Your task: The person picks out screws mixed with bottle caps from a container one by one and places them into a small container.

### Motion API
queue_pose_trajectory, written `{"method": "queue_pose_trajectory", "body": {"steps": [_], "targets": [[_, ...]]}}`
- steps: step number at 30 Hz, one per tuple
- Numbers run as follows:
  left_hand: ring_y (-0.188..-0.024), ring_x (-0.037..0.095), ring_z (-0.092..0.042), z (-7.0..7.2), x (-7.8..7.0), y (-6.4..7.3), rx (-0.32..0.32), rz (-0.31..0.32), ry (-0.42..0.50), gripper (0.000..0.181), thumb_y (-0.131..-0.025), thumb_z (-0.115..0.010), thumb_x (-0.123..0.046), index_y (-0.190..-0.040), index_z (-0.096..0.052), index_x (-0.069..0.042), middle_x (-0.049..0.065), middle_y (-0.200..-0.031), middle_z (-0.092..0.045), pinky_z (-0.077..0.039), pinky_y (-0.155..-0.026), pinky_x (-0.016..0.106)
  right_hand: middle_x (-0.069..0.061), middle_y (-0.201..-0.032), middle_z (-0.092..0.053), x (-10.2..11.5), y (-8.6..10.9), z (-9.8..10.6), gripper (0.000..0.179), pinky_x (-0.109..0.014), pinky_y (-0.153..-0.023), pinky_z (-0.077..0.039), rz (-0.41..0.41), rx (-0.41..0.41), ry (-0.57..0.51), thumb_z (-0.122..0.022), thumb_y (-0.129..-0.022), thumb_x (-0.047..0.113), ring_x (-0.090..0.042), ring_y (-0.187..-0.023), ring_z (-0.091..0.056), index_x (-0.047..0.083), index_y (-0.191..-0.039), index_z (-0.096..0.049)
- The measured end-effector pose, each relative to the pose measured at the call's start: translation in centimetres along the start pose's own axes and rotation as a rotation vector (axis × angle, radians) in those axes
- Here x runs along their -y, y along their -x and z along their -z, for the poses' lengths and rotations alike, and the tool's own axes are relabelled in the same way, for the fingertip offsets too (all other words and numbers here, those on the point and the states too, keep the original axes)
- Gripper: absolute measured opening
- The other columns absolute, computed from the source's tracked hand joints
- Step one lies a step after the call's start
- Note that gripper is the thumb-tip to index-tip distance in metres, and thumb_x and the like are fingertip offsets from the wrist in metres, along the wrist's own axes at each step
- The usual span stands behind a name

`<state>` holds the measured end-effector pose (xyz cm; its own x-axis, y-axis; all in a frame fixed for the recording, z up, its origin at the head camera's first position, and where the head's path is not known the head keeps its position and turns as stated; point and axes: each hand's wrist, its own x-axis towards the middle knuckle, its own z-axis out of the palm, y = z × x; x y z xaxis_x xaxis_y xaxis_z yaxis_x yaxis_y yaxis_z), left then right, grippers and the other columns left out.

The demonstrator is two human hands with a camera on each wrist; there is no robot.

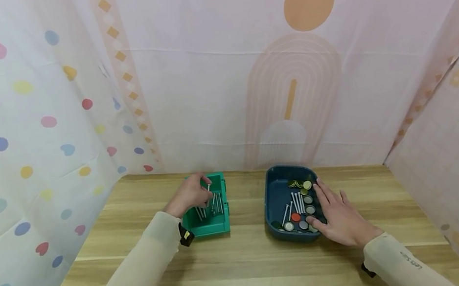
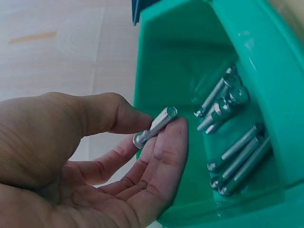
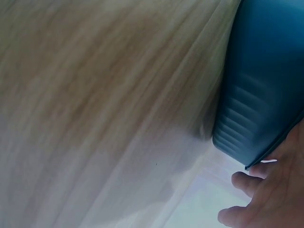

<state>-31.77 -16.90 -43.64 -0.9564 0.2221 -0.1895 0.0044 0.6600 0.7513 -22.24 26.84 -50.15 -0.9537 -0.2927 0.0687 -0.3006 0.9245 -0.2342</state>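
My left hand [image 1: 192, 193] is over the green bin [image 1: 209, 229], pinching a silver bolt [image 2: 159, 124] between thumb and fingers. The bolt's blunt end points up and away from the palm. Several more bolts [image 2: 242, 154] lie in two loose groups on the bin floor. To the right, my right hand [image 1: 338, 215] rests on the right rim of the dark blue tray [image 1: 280, 199], fingers extended along the edge and thumb reaching inside. That tray holds several bolts [image 1: 298, 203], round metal caps [image 1: 308, 199] and a red disc [image 1: 296, 217].
Both containers stand on a wood-grain table [image 1: 250, 278], with a strip of tabletop between them. A patterned curtain [image 1: 192, 69] hangs right behind the table's back edge, and other printed sheets close off the left and right sides.
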Motion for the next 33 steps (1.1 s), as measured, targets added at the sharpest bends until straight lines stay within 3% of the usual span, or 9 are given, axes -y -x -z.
{"method": "queue_pose_trajectory", "body": {"steps": [10,18,19,23,25,26,30,33], "targets": [[-0.087,0.025,-0.081,-0.2,-0.1,-0.5,0.017,0.058,-0.08,0.04,-0.111,-0.073,-0.003,-0.149,-0.061,0.005,0.019,-0.11,-0.076,-0.073,-0.086,0.041,-0.027,-0.195,-0.014,0.1,0.0,0.1,0.101,-0.084,-0.139,-0.019,-0.002,0.002,0.002,-0.064,-0.116,0.058,-0.057,-0.174,-0.033,-0.003,-0.184,-0.018],[-0.082,0.025,-0.086,-0.5,-0.4,-1.2,0.058,0.081,-0.196,0.046,-0.11,-0.066,0.002,-0.155,-0.059,0.012,0.034,-0.146,-0.072,-0.072,-0.078,0.035,-0.027,-0.195,-0.013,0.1,0.0,0.1,0.101,-0.085,-0.139,-0.019,-0.002,0.002,-0.006,-0.064,-0.117,0.057,-0.058,-0.174,-0.033,-0.002,-0.184,-0.018],[-0.078,0.022,-0.084,-0.8,1.0,-2.5,0.067,0.063,-0.2,0.047,-0.11,-0.067,0.0,-0.156,-0.059,0.01,0.033,-0.15,-0.071,-0.071,-0.074,0.033,-0.027,-0.195,-0.013,0.1,0.0,0.1,0.101,-0.085,-0.139,-0.018,-0.002,0.001,-0.006,-0.064,-0.117,0.057,-0.058,-0.174,-0.033,-0.003,-0.184,-0.018],[-0.071,0.019,-0.081,-1.0,0.8,-3.2,0.073,0.1,-0.248,0.05,-0.111,-0.063,0.003,-0.16,-0.059,0.011,0.035,-0.161,-0.065,-0.069,-0.068,0.031,-0.027,-0.195,-0.014,0.1,0.0,0.1,0.101,-0.085,-0.138,-0.019,-0.001,-0.005,-0.001,-0.064,-0.116,0.057,-0.058,-0.173,-0.034,-0.003,-0.184,-0.019],[-0.07,0.02,-0.082,-1.2,0.6,-3.5,0.063,0.116,-0.279,0.048,-0.111,-0.063,0.003,-0.158,-0.063,0.01,0.035,-0.16,-0.066,-0.069,-0.067,0.032,-0.027,-0.195,-0.014,0.0,-0.1,0.1,0.101,-0.085,-0.138,-0.02,0.001,-0.008,0.005,-0.064,-0.116,0.057,-0.058,-0.173,-0.035,-0.003,-0.184,-0.019],[-0.07,0.022,-0.083,-1.1,-0.5,-2.7,0.052,0.147,-0.293,0.045,-0.11,-0.062,0.006,-0.154,-0.065,0.011,0.037,-0.158,-0.066,-0.07,-0.068,0.034,-0.027,-0.195,-0.014,0.0,-0.1,0.0,0.101,-0.085,-0.138,-0.02,0.002,-0.008,0.007,-0.064,-0.116,0.057,-0.057,-0.173,-0.035,-0.003,-0.184,-0.019],[-0.068,0.021,-0.083,-1.3,0.6,-4.2,0.045,0.156,-0.337,0.023,-0.111,-0.068,0.0,-0.132,-0.073,0.008,0.033,-0.136,-0.075,-0.069,-0.063,0.033,-0.027,-0.195,-0.014,-0.1,-0.2,-0.1,0.101,-0.085,-0.138,-0.021,0.006,-0.01,0.014,-0.063,-0.117,0.058,-0.055,-0.174,-0.036,-0.003,-0.184,-0.02],[-0.068,0.023,-0.082,-1.4,1.1,-4.9,0.045,0.163,-0.334,0.019,-0.11,-0.072,-0.003,-0.126,-0.073,0.008,0.033,-0.128,-0.076,-0.068,-0.062,0.033,-0.027,-0.195,-0.013,-0.1,-0.2,-0.1,0.101,-0.085,-0.138,-0.021,0.006,-0.007,0.013,-0.063,-0.117,0.059,-0.055,-0.174,-0.035,-0.003,-0.184,-0.02]]}}
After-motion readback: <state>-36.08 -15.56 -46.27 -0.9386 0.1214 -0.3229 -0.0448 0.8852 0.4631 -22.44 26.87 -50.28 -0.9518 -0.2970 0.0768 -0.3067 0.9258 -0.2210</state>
